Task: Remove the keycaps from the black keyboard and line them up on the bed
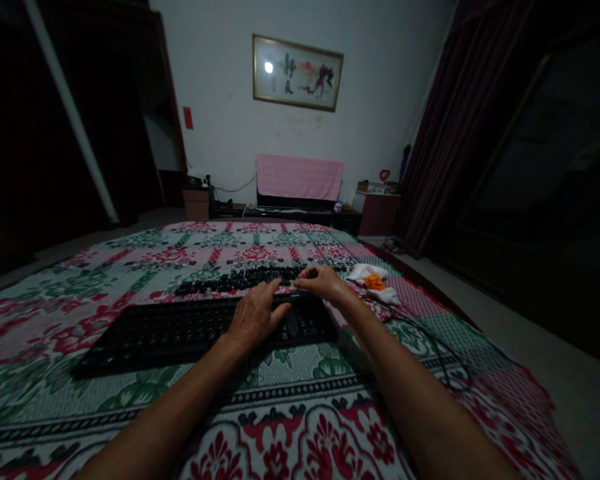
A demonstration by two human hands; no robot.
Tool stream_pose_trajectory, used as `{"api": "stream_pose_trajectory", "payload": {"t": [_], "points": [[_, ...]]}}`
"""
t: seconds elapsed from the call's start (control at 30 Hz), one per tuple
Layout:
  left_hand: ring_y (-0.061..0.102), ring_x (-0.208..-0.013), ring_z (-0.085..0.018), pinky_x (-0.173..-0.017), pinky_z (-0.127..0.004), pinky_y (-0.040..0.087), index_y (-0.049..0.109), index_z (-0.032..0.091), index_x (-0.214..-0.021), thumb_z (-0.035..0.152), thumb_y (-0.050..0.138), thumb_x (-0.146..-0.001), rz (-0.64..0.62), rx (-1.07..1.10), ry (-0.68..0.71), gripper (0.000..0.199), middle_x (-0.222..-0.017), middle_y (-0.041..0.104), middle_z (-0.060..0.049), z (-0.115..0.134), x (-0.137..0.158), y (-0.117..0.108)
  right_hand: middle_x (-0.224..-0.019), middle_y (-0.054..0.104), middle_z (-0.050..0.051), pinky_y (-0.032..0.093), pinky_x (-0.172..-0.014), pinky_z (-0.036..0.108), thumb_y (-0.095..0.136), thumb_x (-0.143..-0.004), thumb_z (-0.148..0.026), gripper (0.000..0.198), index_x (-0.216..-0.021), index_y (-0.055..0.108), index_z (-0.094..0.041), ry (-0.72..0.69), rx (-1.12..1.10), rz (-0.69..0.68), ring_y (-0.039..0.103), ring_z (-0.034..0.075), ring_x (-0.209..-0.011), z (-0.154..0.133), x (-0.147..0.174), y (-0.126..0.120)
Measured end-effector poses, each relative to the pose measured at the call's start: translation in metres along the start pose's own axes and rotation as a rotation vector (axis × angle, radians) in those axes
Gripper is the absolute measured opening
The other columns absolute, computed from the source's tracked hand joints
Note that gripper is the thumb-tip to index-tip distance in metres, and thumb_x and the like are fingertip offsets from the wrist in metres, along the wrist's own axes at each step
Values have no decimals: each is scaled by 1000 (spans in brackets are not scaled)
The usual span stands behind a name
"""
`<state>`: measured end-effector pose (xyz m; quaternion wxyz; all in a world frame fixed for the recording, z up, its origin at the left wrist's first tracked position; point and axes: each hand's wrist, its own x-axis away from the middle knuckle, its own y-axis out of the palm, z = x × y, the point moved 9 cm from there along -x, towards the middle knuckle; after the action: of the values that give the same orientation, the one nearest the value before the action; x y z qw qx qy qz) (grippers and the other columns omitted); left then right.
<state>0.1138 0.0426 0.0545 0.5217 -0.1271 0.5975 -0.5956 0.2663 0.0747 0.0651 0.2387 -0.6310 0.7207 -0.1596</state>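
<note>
A black computer keyboard (170, 327) lies on the patterned cloth in front of me, and much of its left and middle area seems to lack keycaps. My left hand (257, 312) is over the keyboard's right part, fingers stretched forward and thumb apart, holding nothing that I can see. Just beyond the keyboard's back edge, my right hand (325, 283) has its fingers pinched together. Something small and pale shows at those fingertips, too small to name. Loose black keycaps (230, 279) are lined up in rows behind the keyboard, close to both hands.
White tissue with an orange piece (375, 282) lies right of my right hand. A black cable (440, 343) runs along the right side of the patterned cloth (280, 373). Farther back are a TV under a pink towel (300, 177) and a small cabinet (379, 213).
</note>
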Motion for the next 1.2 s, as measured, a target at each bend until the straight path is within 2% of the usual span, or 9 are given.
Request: {"api": "stream_pose_trajectory", "payload": {"t": [0.1, 0.17, 0.33, 0.5, 0.73, 0.9, 1.0, 1.1, 1.2], "points": [[54, -97, -21, -82, -31, 44, 54, 19, -111, 33, 47, -83, -70, -113, -82, 32, -100, 56, -8, -10, 2, 2, -56, 57, -1, 35, -49, 19, 64, -63, -33, 23, -72, 65, -13, 66, 170, 102, 49, 8, -51, 23, -20, -25], [53, -96, -19, -82, -29, 43, 58, 20, -105, 29, 47, -83, -109, -141, -96, 26, -98, 56, -7, -11, 4, 5, -58, 60, 0, 37, -51, 18, 63, -64, -32, 21, -73, 66, -13, 100, 307, 131, 53, 9, -55, 34, -33, -27], [52, -96, -19, -81, -29, 43, 60, 21, -100, 29, 45, -83, -149, -153, -93, 23, -98, 55, -7, -10, 5, 8, -71, 67, 3, 40, -60, 19, 64, -63, -30, 18, -74, 69, -16, 75, 597, 145, 61, 14, -70, 39, -59, -1], [51, -97, -20, -82, -30, 44, 61, 20, -97, 30, 43, -84, -149, -138, -77, 24, -98, 55, -8, -9, 5, 7, -78, 69, 8, 43, -63, 22, 61, -65, -33, 23, -77, 69, -15, 101, 702, 140, 63, 18, -76, 40, -73, 16], [52, -95, -21, -79, -30, 45, 61, 19, -96, 29, 43, -84, -130, -143, -56, 24, -98, 55, -9, -7, 5, 5, -81, 69, 10, 43, -65, 22, 60, -68, -38, 29, -80, 69, -14, 91, 727, 115, 62, 18, -77, 39, -75, 18], [52, -95, -20, -80, -30, 45, 61, 19, -96, 28, 43, -84, -129, -148, -46, 24, -97, 55, -8, -7, 6, 5, -78, 69, 12, 42, -66, 24, 53, -74, -43, 35, -77, 70, -12, 63, 671, 178, 63, 21, -78, 30, -69, 6], [52, -95, -20, -80, -30, 45, 61, 19, -97, 29, 42, -84, -138, -153, -53, 25, -98, 55, -8, -7, 6, 6, -73, 68, 10, 41, -66, 23, 45, -78, -38, 35, -71, 69, -14, 56, 608, 285, 62, 20, -77, 21, -56, -15], [52, -95, -19, -80, -29, 44, 61, 19, -95, 29, 41, -85, -144, -159, -52, 25, -98, 55, -8, -6, 6, 6, -68, 67, 8, 40, -62, 22, 37, -80, -36, 39, -68, 67, -14, 49, 394, 400, 61, 18, -71, 18, -36, -42], [52, -95, -19, -79, -28, 45, 62, 19, -95, 28, 41, -85, -150, -163, -47, 25, -97, 55, -8, -5, 6, 6, -68, 65, 7, 39, -57, 22, 28, -83, -43, 48, -68, 64, -15, -5, 197, 431, 58, 15, -64, 16, -16, -63]]}}
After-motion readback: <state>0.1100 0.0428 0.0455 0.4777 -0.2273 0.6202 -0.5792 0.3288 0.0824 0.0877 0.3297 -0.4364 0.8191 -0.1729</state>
